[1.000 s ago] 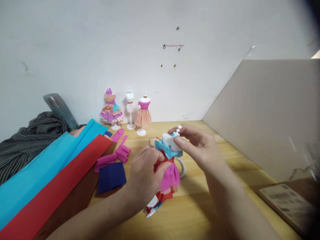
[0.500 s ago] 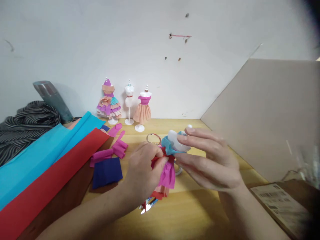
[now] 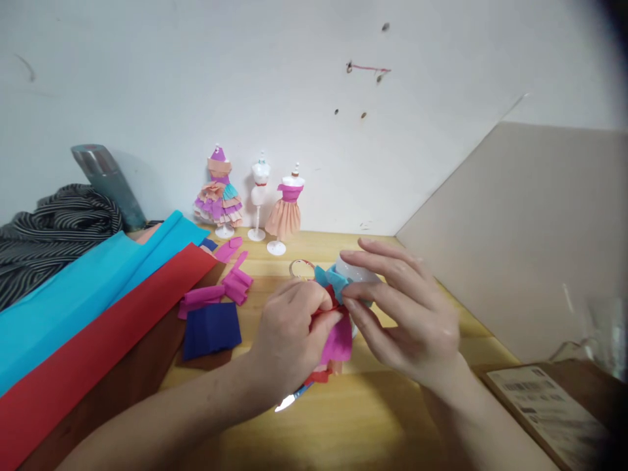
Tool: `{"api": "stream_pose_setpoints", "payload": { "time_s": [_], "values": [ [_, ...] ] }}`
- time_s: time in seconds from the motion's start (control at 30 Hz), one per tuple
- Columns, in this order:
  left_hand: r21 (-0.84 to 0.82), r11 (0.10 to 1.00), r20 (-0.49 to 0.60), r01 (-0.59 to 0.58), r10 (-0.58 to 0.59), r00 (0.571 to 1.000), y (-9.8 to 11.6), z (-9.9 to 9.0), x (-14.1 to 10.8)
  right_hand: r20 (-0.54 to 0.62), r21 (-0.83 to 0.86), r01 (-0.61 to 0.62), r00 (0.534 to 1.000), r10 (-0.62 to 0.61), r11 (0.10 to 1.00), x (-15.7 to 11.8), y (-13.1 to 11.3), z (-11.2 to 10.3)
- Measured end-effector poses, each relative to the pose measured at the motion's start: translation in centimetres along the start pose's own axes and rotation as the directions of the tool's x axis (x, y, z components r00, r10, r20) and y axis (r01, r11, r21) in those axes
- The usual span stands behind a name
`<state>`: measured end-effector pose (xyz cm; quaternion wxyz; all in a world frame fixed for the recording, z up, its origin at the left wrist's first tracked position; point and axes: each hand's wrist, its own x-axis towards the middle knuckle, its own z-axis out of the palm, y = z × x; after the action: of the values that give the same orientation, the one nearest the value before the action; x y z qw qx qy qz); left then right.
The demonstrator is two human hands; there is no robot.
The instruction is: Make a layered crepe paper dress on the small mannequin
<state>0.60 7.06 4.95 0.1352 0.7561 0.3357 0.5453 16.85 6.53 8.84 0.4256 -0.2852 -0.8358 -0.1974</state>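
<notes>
Between my hands a small white dress form (image 3: pixel 357 273) lies tilted over the table, dressed in a crepe-paper dress (image 3: pixel 338 341) with a light blue top, a red waist and a pink and red skirt. My left hand (image 3: pixel 293 330) pinches the red waist between thumb and forefinger. My right hand (image 3: pixel 415 304) holds the form's upper body, thumb and fingers at the light blue paper (image 3: pixel 335 280). Under the skirt the shiny tip of a pair of scissors (image 3: pixel 287 401) shows; the rest is hidden.
Three dress forms stand by the wall, one bare-skirted form (image 3: pixel 261 176) between two dressed ones. Red paper (image 3: pixel 118 314), light blue paper (image 3: pixel 63 284), a dark blue piece (image 3: pixel 212 327) and pink scraps (image 3: pixel 238 284) lie left. A tape roll (image 3: pixel 301 268) sits behind; a cardboard box (image 3: pixel 583 392) is right.
My right hand's fingers have spread a little, and its thumb now presses the light blue paper near the waist. My left hand keeps its pinch. The whole view has shifted slightly.
</notes>
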Motion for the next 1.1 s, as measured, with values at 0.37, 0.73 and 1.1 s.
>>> {"api": "stream_pose_setpoints", "payload": {
  "time_s": [0.37, 0.73, 1.1],
  "values": [
    [-0.024, 1.0, 0.02, -0.001, 0.001, 1.0, 0.1, -0.2, -0.1, 0.122, 0.068, 0.065, 0.99, -0.073, 0.996, -0.3, 0.4, -0.5],
    [-0.025, 1.0, 0.006, -0.014, 0.014, 1.0, -0.1, 0.0, -0.1, -0.032, 0.078, -0.085, 0.996, 0.088, 0.993, 0.1, -0.8, 0.9],
    [-0.053, 0.998, 0.011, 0.036, -0.035, 0.999, 0.1, -0.2, 0.1, -0.038, 0.042, -0.056, 0.998, 0.058, 0.998, -1.5, 0.0, 0.6]
  ]
}}
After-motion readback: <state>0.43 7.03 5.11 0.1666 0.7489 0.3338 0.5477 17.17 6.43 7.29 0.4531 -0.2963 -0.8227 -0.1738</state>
